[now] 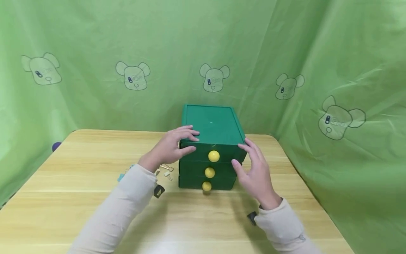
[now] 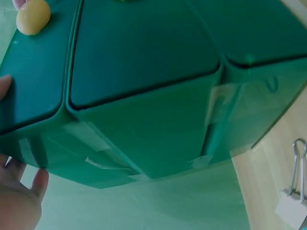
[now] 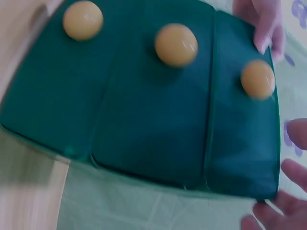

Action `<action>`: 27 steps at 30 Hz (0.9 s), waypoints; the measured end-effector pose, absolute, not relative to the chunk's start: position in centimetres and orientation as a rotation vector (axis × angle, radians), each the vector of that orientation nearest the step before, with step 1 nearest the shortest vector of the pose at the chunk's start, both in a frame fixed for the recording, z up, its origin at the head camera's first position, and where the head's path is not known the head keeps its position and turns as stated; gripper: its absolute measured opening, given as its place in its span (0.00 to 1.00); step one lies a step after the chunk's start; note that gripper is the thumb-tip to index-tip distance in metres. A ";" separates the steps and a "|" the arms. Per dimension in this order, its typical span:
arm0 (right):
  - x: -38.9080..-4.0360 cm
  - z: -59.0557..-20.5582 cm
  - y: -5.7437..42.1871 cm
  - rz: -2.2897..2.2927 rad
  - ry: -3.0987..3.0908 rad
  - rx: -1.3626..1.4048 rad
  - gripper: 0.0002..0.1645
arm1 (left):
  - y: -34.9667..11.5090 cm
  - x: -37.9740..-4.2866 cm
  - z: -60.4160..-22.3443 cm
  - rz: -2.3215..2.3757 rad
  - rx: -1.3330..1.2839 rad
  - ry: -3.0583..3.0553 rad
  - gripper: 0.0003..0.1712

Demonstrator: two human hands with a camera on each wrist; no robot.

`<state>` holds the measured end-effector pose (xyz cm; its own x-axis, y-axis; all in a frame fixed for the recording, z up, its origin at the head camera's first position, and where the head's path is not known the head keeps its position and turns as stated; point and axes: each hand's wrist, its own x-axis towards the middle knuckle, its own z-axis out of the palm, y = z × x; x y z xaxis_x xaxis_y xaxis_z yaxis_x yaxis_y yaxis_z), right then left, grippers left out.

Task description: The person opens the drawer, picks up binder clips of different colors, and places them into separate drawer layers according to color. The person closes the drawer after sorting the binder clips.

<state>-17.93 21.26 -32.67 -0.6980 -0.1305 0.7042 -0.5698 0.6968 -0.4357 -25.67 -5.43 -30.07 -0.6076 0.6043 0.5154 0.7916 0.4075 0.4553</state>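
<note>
A green cabinet (image 1: 207, 123) with three stacked drawers stands on the table, with a round yellow knob (image 1: 214, 156) on each drawer front. My left hand (image 1: 172, 143) is at its upper left front corner, fingers reaching over the top edge and thumb in front of the top drawer. At the opposite upper corner is my right hand (image 1: 256, 173), fingers extended beside the edge and thumb apart from them. In the right wrist view, the right fingertips (image 3: 261, 211) come right up to the cabinet's corner. Clear tape (image 2: 110, 165) runs along the cabinet's side in the left wrist view.
Left of the cabinet lie several binder clips, among them a white one (image 1: 167, 174) and a blue one (image 1: 121, 177), partly hidden by my left sleeve. The wooden table (image 1: 196, 222) is bounded by a green curtain (image 1: 171, 42) at the back and right.
</note>
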 end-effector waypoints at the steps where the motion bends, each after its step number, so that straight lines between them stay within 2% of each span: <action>1: -17.8 -32.8 21.1 0.858 -2.209 0.528 0.26 | -5.4 -25.6 -30.2 -0.999 -1.208 -2.395 0.11; 6: -18.1 -32.9 20.8 0.843 -2.109 0.565 0.24 | -5.0 -24.7 -30.9 -0.994 -1.112 -2.319 0.15; 11: -19.1 -32.3 21.3 0.817 -2.174 0.615 0.21 | -4.3 -23.2 -31.9 -1.082 -0.861 -2.189 0.24; 13: -19.4 -32.0 21.6 0.812 -2.204 0.638 0.19 | -3.9 -22.4 -32.3 -1.139 -0.756 -2.086 0.22; 17: -20.0 -31.4 21.9 0.824 -2.236 0.674 0.16 | -3.0 -20.9 -33.0 -1.208 -0.714 -1.886 0.11; 22: -20.6 -30.9 21.9 0.794 -2.312 0.686 0.14 | -2.1 -19.3 -33.9 -1.455 -0.765 -2.009 0.14; 27: -21.0 -31.0 21.9 0.785 -2.356 0.689 0.13 | -1.3 -18.3 -35.0 -2.075 -0.533 -2.252 0.13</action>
